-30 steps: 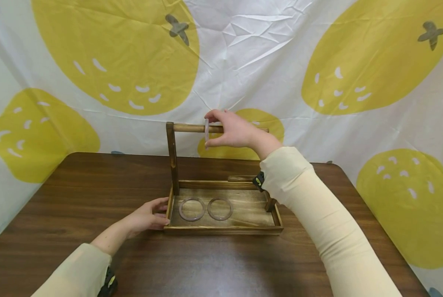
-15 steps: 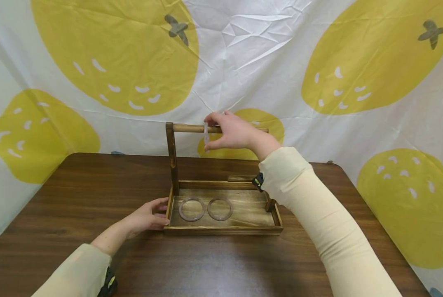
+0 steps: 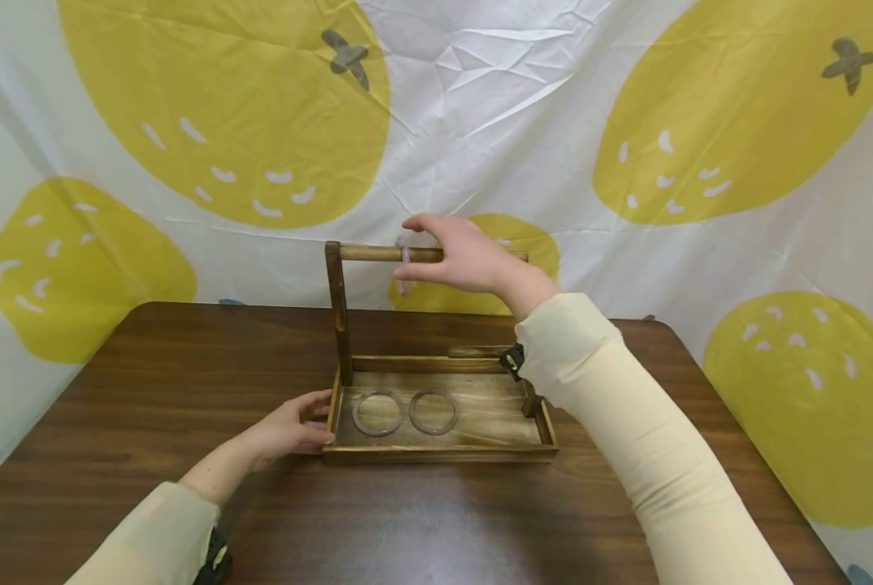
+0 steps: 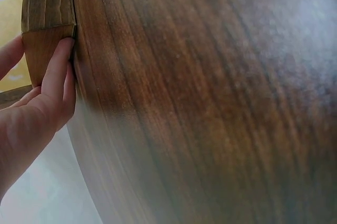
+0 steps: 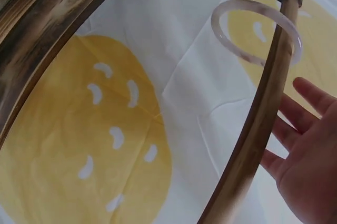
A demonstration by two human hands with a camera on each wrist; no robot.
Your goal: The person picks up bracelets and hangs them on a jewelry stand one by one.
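A pale translucent bangle (image 3: 405, 258) hangs around the horizontal bar (image 3: 370, 253) of a brown wooden stand. My right hand (image 3: 473, 256) is beside it, thumb and fingers spread apart. In the right wrist view, the fingers (image 5: 295, 113) lie close along the bar, with a gap between fingertips and bangle (image 5: 247, 5). Two similar bangles, a left one (image 3: 357, 414) and a right one (image 3: 454, 414), lie flat in the stand's tray base (image 3: 494, 406). My left hand (image 3: 286, 431) rests against the tray's left end, fairly straight fingers (image 4: 55, 71) touching the wood.
An upright post (image 3: 339, 317) carries the bar at its left end. A short wooden piece (image 3: 473, 352) lies along the tray's back edge. The brown table (image 3: 224, 357) reaches back to a white curtain (image 3: 480, 146) printed with yellow fruit.
My right hand's fingers have let go of the bangle and moved slightly off it; the bangle now hangs from the bar. My left hand and the two bangles in the tray have stayed put.
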